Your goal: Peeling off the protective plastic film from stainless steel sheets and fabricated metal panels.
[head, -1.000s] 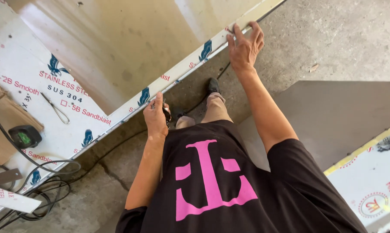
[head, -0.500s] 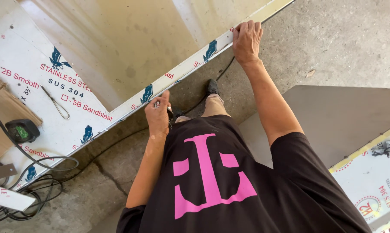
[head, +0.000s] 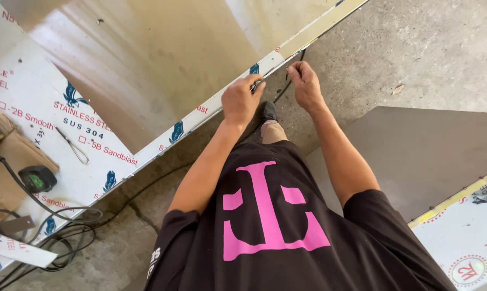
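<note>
The person stands over the long edge of a steel sheet [head: 146, 70] that lies on the concrete floor [head: 416, 48], its white protective film [head: 49, 118] peeled back from the bare middle and left as a strip along the border. Both hands meet at that edge, close together but apart. The left hand [head: 242, 99] is closed in a fist with the thumb pressed over a small dark tool [head: 256, 84] whose tip pokes out toward the sheet's rim; what the tool is cannot be told, as the fist hides most of it. Holding it low against the rim keeps the tip right at the film line. The right hand [head: 304, 83] is curled with fingertips pinched at the same edge, seemingly on the film or the rim itself, though what it grips is too small to tell. A dark cable [head: 286, 89] runs under the hands and along the floor. Farther left on the film rest a bent wire clip [head: 71, 145] and a black tape measure [head: 37, 178]. A second grey sheet [head: 416, 156] lies to the right
</note>
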